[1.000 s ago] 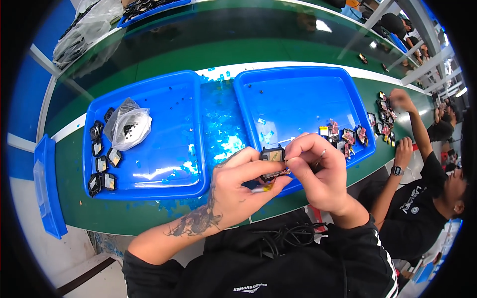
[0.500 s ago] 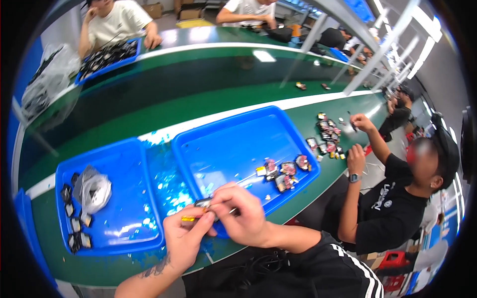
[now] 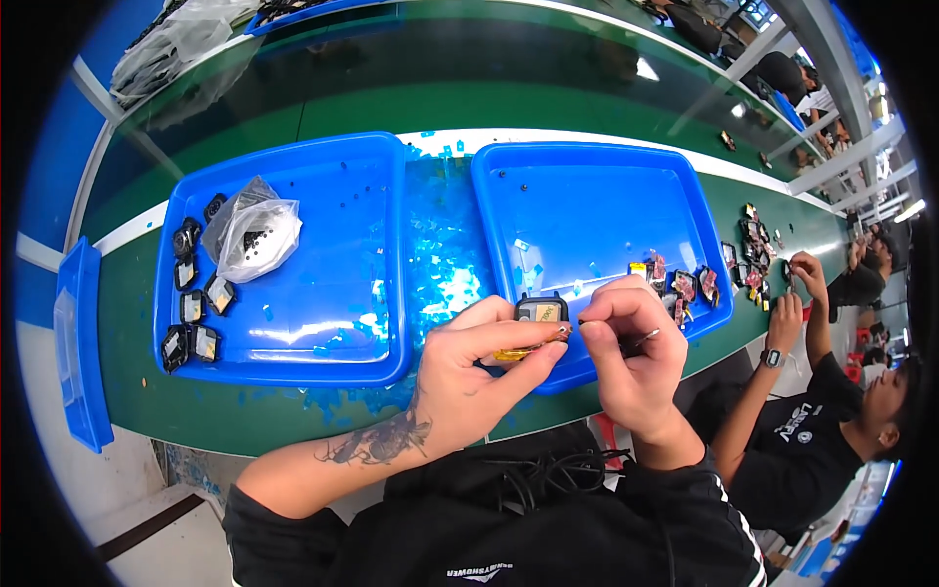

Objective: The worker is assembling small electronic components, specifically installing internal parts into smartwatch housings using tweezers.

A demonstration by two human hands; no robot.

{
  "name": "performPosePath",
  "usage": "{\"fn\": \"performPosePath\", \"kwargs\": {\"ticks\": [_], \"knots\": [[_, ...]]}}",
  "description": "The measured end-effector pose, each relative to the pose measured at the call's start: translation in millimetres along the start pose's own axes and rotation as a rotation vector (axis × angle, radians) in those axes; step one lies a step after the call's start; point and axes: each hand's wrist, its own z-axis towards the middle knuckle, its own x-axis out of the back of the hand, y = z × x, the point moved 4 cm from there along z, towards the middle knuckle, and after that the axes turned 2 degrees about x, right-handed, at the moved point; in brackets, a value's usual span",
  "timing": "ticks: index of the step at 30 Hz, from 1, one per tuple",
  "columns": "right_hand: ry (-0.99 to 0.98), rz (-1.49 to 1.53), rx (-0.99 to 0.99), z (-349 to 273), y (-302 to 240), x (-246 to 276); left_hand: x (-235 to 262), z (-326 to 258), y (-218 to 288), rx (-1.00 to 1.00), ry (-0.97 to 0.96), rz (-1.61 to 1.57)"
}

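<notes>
My left hand (image 3: 489, 357) is closed around a small black electronic device (image 3: 541, 310) with a tan label on its face. A yellow part (image 3: 514, 353) sticks out under the index finger, with fine reddish wire ends near the thumb tip. Just to the right, my right hand (image 3: 641, 357) has thumb and index finger pinched together close to the device. A tiny dark piece seems to sit at that pinch, too small to name. From the curled fingers pokes the tip of a thin metal tool (image 3: 646, 338); the rest of it is hidden.
A blue tray (image 3: 284, 375) on the left holds several black devices (image 3: 193, 305) and a clear bag (image 3: 259, 235) of small black pieces. Several opened devices (image 3: 682, 284) lie in the right blue tray (image 3: 592, 152). Blue scraps (image 3: 440, 254) litter the green bench. A co-worker (image 3: 812, 421) sits at right.
My view has swung downward and to the right, so the trays appear higher. The device's labelled face now shows, and my right fingers are slightly apart from the left hand.
</notes>
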Motion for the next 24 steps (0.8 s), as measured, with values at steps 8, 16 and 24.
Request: {"fn": "performPosePath", "kwargs": {"ticks": [8, 16, 24], "knots": [[-0.063, -0.102, 0.074, 1, -10, -2, 1, -2, 0, -0.034, -0.002, 0.024], [-0.061, -0.125, 0.079, 1, -10, 0, 0, -3, 2, -0.052, -0.006, 0.080], [-0.111, -0.214, 0.115, -2, -21, 5, 0, -6, 8, -0.170, -0.025, 0.308]]}}
